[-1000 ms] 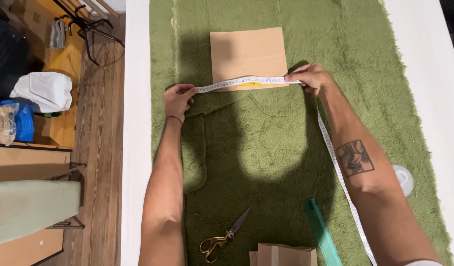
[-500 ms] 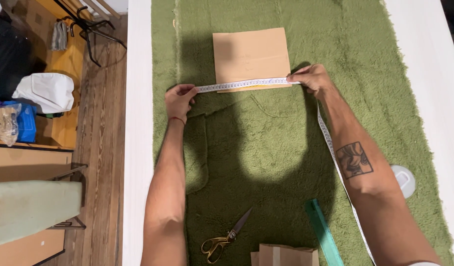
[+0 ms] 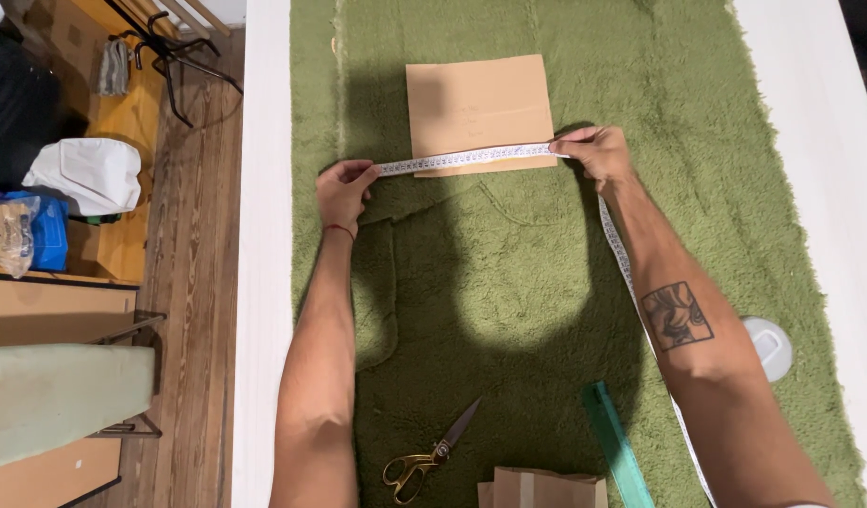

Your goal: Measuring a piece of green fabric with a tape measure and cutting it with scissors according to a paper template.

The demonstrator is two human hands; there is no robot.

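- While stretched taut between both hands, white flexible measuring tape [image 3: 461, 159] lying across near edge of flat square of brown cardboard [image 3: 478, 113], on shaggy green fabric [image 3: 509, 282] covering white table [image 3: 264, 282].
- Left hand [image 3: 344, 193] pinched shut on tape's left end, just left of cardboard, fingertips pressing onto fabric.
- Right hand [image 3: 598, 152] pinched shut on tape at cardboard's near right corner; loose remainder of tape trailing nearward beside right forearm.
- Gold-handled scissors [image 3: 429, 456] lying closed on fabric near bottom edge, well apart from hands.
- Translucent green plastic ruler [image 3: 617, 442] angled on fabric just right of scissors, beside second piece of brown cardboard [image 3: 541, 489] at near edge.
- Small white round lid [image 3: 770, 346] resting at fabric's right side.
- Wooden floor [image 3: 198, 245] and assorted clutter visible at far left.
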